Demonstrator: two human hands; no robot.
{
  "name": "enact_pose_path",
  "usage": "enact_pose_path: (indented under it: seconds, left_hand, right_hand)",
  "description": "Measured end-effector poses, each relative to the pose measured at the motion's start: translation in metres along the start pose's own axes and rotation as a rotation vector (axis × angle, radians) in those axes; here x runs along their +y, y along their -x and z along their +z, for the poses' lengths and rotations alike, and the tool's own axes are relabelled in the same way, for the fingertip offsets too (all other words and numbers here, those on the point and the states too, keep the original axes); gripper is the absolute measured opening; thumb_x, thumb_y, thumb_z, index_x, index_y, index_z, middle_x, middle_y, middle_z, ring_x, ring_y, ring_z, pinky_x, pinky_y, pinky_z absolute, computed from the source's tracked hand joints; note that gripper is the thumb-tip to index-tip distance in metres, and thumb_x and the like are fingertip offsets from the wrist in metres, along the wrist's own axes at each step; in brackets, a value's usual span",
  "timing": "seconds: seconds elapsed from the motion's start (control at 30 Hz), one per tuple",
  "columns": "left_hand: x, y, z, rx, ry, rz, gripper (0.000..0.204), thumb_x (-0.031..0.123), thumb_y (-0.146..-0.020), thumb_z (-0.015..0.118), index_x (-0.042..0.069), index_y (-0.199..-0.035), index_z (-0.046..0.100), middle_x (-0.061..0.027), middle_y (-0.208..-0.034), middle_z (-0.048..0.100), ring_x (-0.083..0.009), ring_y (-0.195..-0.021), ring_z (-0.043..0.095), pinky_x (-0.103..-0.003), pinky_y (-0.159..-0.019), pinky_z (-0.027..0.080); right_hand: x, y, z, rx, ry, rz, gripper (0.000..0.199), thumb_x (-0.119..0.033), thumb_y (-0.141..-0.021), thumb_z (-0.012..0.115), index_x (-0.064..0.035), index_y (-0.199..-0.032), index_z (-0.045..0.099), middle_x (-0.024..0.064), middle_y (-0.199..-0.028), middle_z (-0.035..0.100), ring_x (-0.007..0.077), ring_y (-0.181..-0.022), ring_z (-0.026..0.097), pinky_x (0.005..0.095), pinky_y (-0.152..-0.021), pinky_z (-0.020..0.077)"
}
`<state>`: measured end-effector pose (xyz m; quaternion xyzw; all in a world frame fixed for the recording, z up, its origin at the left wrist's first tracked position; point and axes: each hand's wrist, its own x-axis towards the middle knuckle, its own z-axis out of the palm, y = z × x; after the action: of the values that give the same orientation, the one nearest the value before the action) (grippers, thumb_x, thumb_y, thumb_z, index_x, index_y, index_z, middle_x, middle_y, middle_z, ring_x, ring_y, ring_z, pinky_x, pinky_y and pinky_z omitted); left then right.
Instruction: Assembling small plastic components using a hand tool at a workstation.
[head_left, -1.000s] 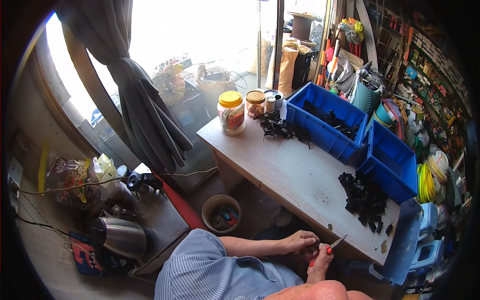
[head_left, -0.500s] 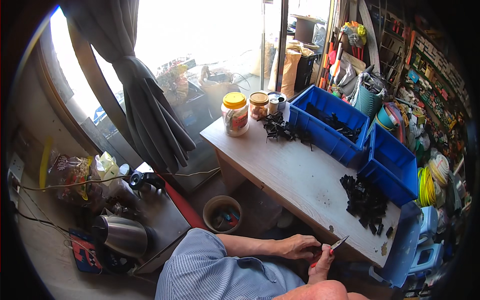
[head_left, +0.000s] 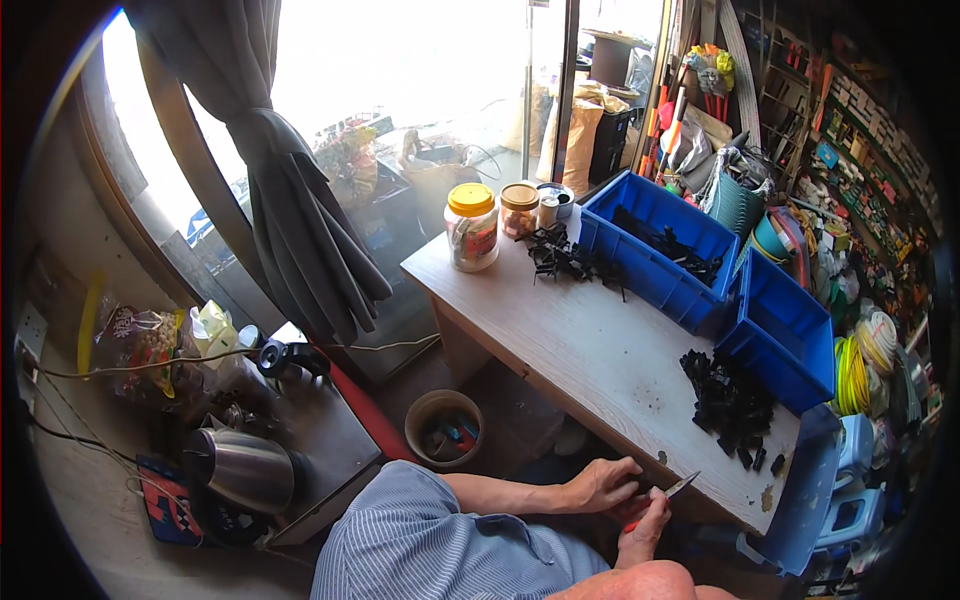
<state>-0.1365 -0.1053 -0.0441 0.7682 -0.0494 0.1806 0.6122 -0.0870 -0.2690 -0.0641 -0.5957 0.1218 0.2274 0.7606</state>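
Close to the table's front edge, my right hand (head_left: 645, 528) is closed around red-handled scissors (head_left: 683, 485). Their pointed metal blades stick out past my fingers toward the tabletop. Just left of it, my left hand (head_left: 602, 485) has its fingers bent, with the thumb and forefinger toward the scissors; whatever they pinch is too small or hidden to name. On the right part of the table (head_left: 590, 340) lies a heap of short black plastic pieces (head_left: 728, 402). A second heap of thin, spiky black parts (head_left: 560, 255) lies at the far end.
A blue crate (head_left: 640, 245) holding black parts and another blue crate (head_left: 775, 330) line the table's far right side. Jars (head_left: 472, 230) stand at the far corner. A bin (head_left: 444, 428) sits on the floor, left of the table. A metal kettle (head_left: 245, 468) is at the left.
My left hand has shifted slightly up and away from my right hand, its forefinger lifting. The scissors stay in my right hand, almost in the same place.
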Motion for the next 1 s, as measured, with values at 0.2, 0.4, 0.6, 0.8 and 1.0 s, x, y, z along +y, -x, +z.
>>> enact_pose_path:
  seconds: [0.2,0.4,0.6,0.8,1.0]
  left_hand:
    - [0.000,-0.015,0.006,0.128,0.258,-0.109,0.021,0.008,-0.092,0.063,-0.005,-0.108,0.058,-0.0122,-0.085,0.069,-0.0107,-0.081,0.062,-0.031,-0.071,0.053]
    - [0.003,-0.038,0.006,0.207,0.442,-0.236,0.017,0.008,-0.093,0.062,-0.002,-0.107,0.063,-0.0063,-0.093,0.069,-0.0099,-0.086,0.063,-0.028,-0.076,0.054]
    - [-0.007,-0.046,0.007,0.267,0.565,-0.235,0.016,0.005,-0.097,0.058,-0.004,-0.111,0.058,-0.0109,-0.093,0.070,-0.0121,-0.081,0.066,-0.027,-0.076,0.057]
    - [-0.013,-0.041,0.019,0.243,0.538,-0.232,0.016,0.005,-0.096,0.061,-0.003,-0.110,0.058,-0.0076,-0.091,0.069,-0.0077,-0.077,0.063,-0.023,-0.071,0.053]
    - [-0.010,-0.034,0.025,0.227,0.509,-0.253,0.017,0.006,-0.094,0.064,-0.003,-0.108,0.059,-0.0017,-0.084,0.064,-0.0033,-0.073,0.055,-0.021,-0.066,0.048]
  right_hand:
    - [-0.002,0.022,0.012,0.007,0.016,-0.008,0.020,-0.032,-0.089,0.059,-0.0124,-0.088,0.056,0.0026,-0.067,0.053,0.0161,-0.059,0.058,0.0475,-0.049,0.0596]
    - [-0.006,0.021,0.031,-0.109,0.100,0.049,0.028,-0.036,-0.095,0.058,-0.0082,-0.100,0.058,0.0035,-0.073,0.057,0.0153,-0.060,0.061,0.0409,-0.048,0.0607]
    - [-0.009,0.017,0.045,-0.154,0.219,0.052,0.039,-0.031,-0.092,0.059,-0.0063,-0.121,0.051,0.0055,-0.087,0.062,0.0140,-0.077,0.066,0.0290,-0.052,0.0563]
    - [-0.010,0.026,0.040,-0.143,0.310,0.043,0.041,-0.028,-0.087,0.053,-0.0058,-0.122,0.049,0.0069,-0.088,0.064,0.0155,-0.083,0.066,0.0294,-0.054,0.0541]
    - [-0.011,0.033,0.042,-0.092,0.331,0.025,0.041,-0.026,-0.084,0.055,-0.0045,-0.119,0.050,0.0070,-0.088,0.063,0.0153,-0.082,0.065,0.0284,-0.053,0.0533]
